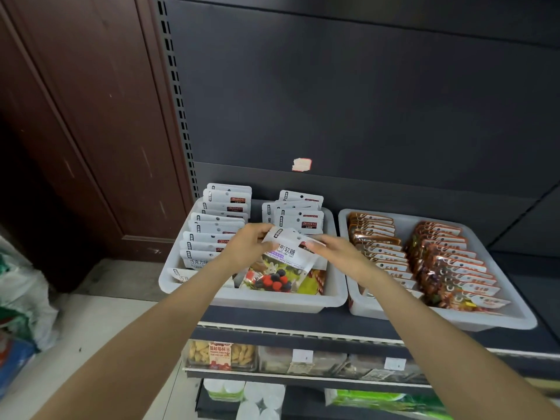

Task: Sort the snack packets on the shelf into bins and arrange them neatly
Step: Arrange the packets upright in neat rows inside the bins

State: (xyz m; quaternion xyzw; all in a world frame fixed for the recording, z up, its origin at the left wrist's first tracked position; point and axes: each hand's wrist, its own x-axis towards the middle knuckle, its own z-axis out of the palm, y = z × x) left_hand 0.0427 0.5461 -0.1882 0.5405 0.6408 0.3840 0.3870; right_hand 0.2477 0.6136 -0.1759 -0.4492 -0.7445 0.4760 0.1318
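A white candy packet (pixel 281 262) with berries printed on its front stands tilted at the front right of the left white bin (pixel 251 300). My left hand (pixel 247 244) pinches its top left corner and my right hand (pixel 330 248) grips its top right corner. Behind it stands a short row of white packets (pixel 298 215). A longer row of white packets (pixel 216 228) fills the bin's left side. The right white bin (pixel 448 319) holds two rows of brown-orange packets (pixel 445 262).
Both bins sit on a dark shelf (pixel 303 321) with a dark back panel. Lower shelves hold clear boxes of snacks (pixel 221 354) and green packs (pixel 378 400). A brown wooden door (pixel 75 131) stands to the left, with filled bags (pixel 21 298) on the floor.
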